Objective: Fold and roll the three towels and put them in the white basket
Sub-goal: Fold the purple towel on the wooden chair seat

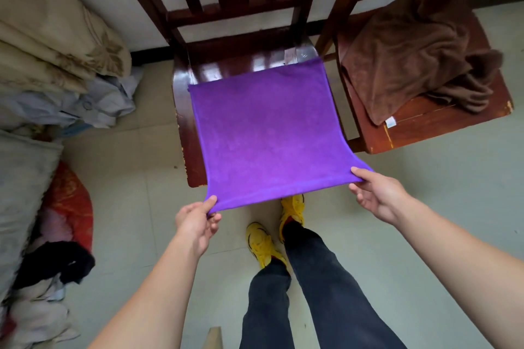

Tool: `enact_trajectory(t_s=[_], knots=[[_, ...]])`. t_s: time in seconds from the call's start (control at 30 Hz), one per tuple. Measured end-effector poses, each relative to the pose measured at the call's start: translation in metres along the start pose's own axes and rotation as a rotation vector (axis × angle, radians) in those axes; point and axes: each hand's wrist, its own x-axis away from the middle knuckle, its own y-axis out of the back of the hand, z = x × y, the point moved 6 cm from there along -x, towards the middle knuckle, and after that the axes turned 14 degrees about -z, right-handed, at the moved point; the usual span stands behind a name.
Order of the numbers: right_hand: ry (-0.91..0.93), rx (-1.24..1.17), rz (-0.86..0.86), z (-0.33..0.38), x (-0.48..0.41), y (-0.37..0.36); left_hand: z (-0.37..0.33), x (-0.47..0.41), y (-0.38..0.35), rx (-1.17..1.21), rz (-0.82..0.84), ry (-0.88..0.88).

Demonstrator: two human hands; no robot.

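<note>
Dark wooden chair [184, 88] carries the purple towel [263, 127] spread across its seat. Left hand [195, 221] and right hand [374, 193] each pinch a near corner in their fingers. Brown towel [411, 51] lies crumpled on the neighbouring chair [442, 127].

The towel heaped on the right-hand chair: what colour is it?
Brown, plain, with a small white tag; the towel shows in the head view.

no words or numbers to read, one small white tag [390, 121] on the edge of the brown towel [411, 56], past and to the right of where the right hand [374, 195] pinches the purple towel [263, 133], tag too tiny to read
</note>
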Motion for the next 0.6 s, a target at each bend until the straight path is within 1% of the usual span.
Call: enact_trajectory(t_s=[0.17, 0.33, 0.47, 0.6], knots=[[-0.05, -0.012, -0.02, 0.028, -0.003, -0.026, -0.045, 0.004, -0.026, -0.053, -0.043, 0.006], [0.017, 0.013, -0.053, 0.083, -0.021, -0.069, -0.101, -0.015, -0.064, -0.03, -0.035, 0.035], [0.047, -0.006, -0.002, 0.131, -0.027, -0.104, -0.142, -0.025, -0.089, 0.066, 0.001, 0.059], [0.026, -0.014, 0.109, 0.17, -0.035, -0.139, -0.176, -0.033, -0.108, 0.162, 0.026, 0.101]])
